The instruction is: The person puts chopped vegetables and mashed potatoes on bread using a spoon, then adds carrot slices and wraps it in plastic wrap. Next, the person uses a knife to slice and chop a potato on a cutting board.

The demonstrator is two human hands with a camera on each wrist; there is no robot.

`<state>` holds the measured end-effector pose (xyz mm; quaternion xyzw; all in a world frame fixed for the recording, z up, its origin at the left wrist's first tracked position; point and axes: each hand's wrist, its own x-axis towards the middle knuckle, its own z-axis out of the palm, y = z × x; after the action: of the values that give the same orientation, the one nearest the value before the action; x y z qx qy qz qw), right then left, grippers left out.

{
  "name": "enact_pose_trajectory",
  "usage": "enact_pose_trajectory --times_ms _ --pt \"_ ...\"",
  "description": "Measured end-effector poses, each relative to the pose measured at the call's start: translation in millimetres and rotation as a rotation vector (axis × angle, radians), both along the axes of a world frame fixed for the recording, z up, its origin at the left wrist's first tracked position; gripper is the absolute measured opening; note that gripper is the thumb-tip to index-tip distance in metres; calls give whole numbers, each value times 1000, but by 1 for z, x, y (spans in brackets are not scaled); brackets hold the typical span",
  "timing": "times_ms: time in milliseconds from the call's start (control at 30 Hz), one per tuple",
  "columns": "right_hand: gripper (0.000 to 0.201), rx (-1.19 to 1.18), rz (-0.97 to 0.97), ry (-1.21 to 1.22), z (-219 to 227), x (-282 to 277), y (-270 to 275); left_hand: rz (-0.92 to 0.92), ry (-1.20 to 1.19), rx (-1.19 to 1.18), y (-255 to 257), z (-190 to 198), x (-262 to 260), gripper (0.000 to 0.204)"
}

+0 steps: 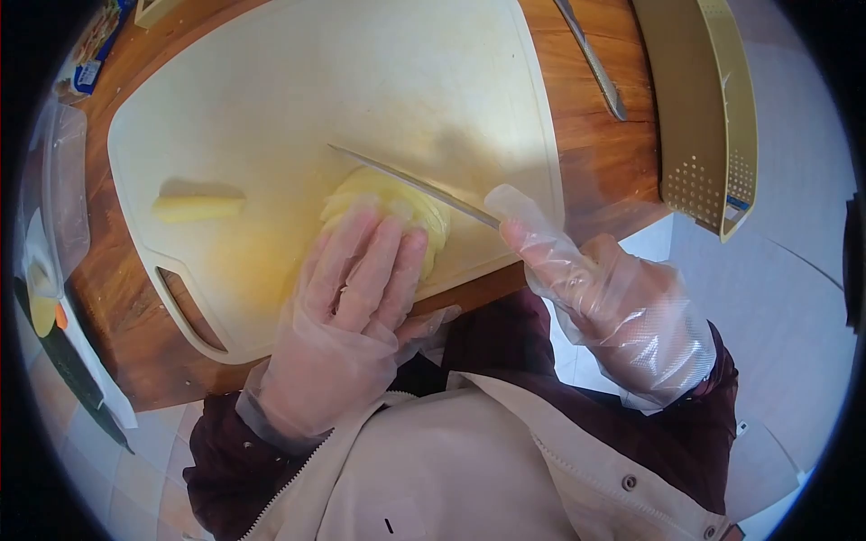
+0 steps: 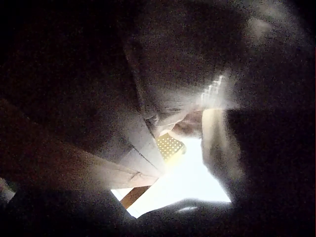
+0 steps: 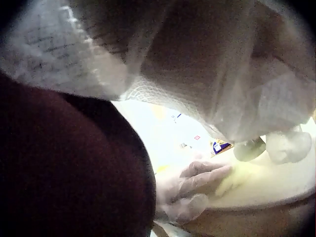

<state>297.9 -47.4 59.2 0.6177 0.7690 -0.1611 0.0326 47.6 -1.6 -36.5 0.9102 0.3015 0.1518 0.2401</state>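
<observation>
Thin pale yellow slices [image 1: 424, 216], potato by their look, lie fanned in a stack on the white cutting board [image 1: 361, 81]. My gloved left hand [image 1: 347, 307] presses on the stack with extended fingers, its thumb out to the side near the board's edge. In my gloved right hand [image 1: 622, 307] I hold a knife [image 1: 415, 185] by its handle, the blade passing over the far side of the slices. A separate pale yellow piece [image 1: 198, 209] lies at the board's left. The right wrist view also shows the left hand [image 3: 192, 190] at the slices; the left wrist view is mostly dark.
A metal utensil [image 1: 595, 68] lies on the wooden table [image 1: 613, 162] right of the board, beside a beige perforated basket [image 1: 695, 108]. At the left are a clear plastic container [image 1: 68, 180], a long dark green vegetable [image 1: 72, 374] and a blue-edged package [image 1: 90, 68].
</observation>
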Motion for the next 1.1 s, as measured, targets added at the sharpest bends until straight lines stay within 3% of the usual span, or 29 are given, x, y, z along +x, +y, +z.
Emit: enact_pose_trajectory --times_ms 100,167,200,300,333,367,500,700,900,933,967,1100 --pt "69 -73 -15 -28 4 2 2 3 -14 -3 0 -1 0 72" --pt "70 -113 67 -114 0 6 1 -5 -11 -9 0 -2 -1 94" --pt "71 -126 95 -142 -3 8 1 -5 -12 -8 1 -1 -2 94" --pt "75 -30 98 199 -35 14 4 -15 0 -8 1 -1 -1 95" --pt "74 -17 51 256 -45 15 1 -2 -2 0 0 -1 -1 84" --pt "74 -10 23 287 -45 15 0 7 -2 8 -1 -1 0 74" --pt "74 -193 -127 438 -18 15 7 1 12 28 -2 -1 -1 74" --pt "73 -156 -42 188 11 0 15 18 7 38 -2 -1 0 76" --pt "78 -106 10 215 -31 5 4 13 -4 14 0 0 0 75" --pt "79 -64 40 193 -34 4 6 5 -4 30 0 -1 -1 83" --pt "78 -73 42 211 -33 6 8 -6 -4 47 0 -2 -1 92" --pt "71 -115 -11 211 -15 12 10 3 -8 56 -1 -2 -1 94"
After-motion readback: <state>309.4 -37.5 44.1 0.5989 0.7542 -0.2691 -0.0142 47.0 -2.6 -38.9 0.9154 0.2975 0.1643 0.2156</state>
